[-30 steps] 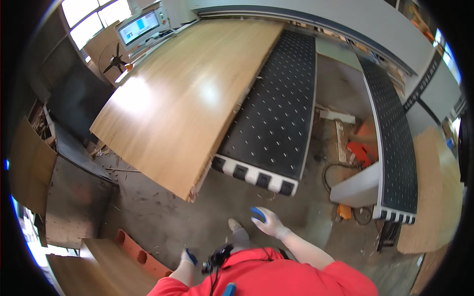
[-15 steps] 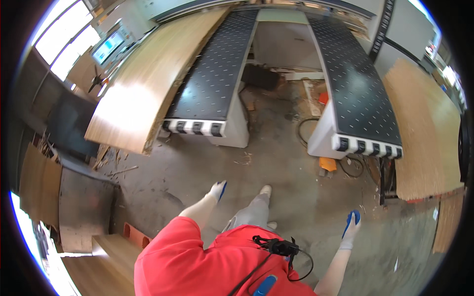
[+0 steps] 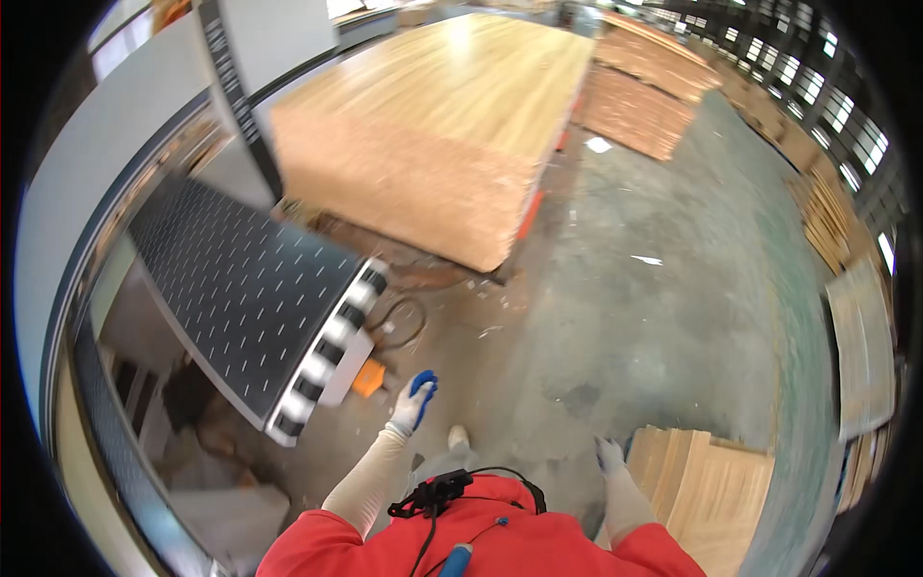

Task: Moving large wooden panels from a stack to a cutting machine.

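Observation:
Both my hands wear white gloves with blue on the palm side. My left hand (image 3: 413, 402) hangs in the air over the floor, fingers loosely bent and nothing held in them. Nearest to it are an orange foot-switch-like box (image 3: 368, 378) and the striped black-and-white end of a black slotted machine table (image 3: 260, 298). My right hand (image 3: 610, 456) is lowered at my right side, a little blurred, its fingers apart and holding nothing. Beside it, a stack of wooden boards (image 3: 716, 490) stands low on the floor; the hand seems apart from it.
Ahead stands a tall stack of large wood-grain panels (image 3: 423, 144) on an orange-red support. Further panel stacks (image 3: 635, 106) lie behind it. A cable (image 3: 404, 322) loops on the floor by the machine table. Leaning sheets (image 3: 860, 346) line the right side.
My view has swung right, from the two machine tables to the panel stacks. The board stack at my right has come into view. Both hands remain without anything in them.

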`<state>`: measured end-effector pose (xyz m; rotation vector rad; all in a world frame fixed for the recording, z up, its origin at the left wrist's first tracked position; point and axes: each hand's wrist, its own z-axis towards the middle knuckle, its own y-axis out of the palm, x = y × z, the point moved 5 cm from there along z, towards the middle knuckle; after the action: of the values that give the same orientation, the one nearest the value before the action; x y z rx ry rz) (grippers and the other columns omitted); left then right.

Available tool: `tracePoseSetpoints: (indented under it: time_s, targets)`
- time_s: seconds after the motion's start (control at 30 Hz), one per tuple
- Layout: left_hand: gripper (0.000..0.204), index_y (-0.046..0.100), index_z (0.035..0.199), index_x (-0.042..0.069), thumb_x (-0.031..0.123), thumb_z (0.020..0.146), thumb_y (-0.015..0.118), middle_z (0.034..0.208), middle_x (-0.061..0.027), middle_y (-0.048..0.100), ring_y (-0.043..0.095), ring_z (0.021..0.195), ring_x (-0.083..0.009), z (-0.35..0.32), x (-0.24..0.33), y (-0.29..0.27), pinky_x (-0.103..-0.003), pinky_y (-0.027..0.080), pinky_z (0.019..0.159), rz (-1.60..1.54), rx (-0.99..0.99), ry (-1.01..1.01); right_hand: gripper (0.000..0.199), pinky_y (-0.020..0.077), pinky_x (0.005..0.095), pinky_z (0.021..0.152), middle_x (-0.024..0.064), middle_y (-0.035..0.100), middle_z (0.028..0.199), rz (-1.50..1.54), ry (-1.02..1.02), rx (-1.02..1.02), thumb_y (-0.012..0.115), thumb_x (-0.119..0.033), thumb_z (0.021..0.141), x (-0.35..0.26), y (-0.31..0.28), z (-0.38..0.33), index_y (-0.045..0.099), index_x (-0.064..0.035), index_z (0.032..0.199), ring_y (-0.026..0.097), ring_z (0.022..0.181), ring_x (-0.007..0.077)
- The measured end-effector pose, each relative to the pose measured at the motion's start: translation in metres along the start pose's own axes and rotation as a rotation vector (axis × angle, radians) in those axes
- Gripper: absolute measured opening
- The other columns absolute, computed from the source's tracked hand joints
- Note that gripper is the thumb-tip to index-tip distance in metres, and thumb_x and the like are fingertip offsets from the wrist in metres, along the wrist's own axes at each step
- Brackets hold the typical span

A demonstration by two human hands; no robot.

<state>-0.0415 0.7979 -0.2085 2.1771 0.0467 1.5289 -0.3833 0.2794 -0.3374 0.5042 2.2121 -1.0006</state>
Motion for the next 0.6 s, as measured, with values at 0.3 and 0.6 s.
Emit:
tracePoseSetpoints:
  time_s: [0.3,0.6]
  targets:
    - [0.055,0.056,0.137,0.003,0.033,0.093,0.069,0.137,-0.0218,0.058,0.053,0.129,-0.0400,0.291,0.218,0.236,-0.044,0.041,0.111,1.041,-0.477,0.633,0.033,0.0508,0.0436,0.062,0.0064,0.067,0.081,0.774,1.278,0.780,0.051,-0.044,0.098,0.122,-0.202,-0.209,0.068,-0.0177,0.109,0.063,0.072,0.0262]
    - [0.063,0.053,0.138,0.002,0.038,0.088,0.070,0.143,-0.0221,0.052,0.041,0.140,-0.0403,0.523,0.314,0.322,-0.050,0.029,0.120,1.676,-0.609,0.886,0.044,0.0531,0.0408,0.068,0.0032,0.065,0.090,0.888,0.954,0.095,0.043,-0.045,0.102,0.072,0.024,-0.033,0.059,-0.0223,0.137,0.061,0.079,0.0185]
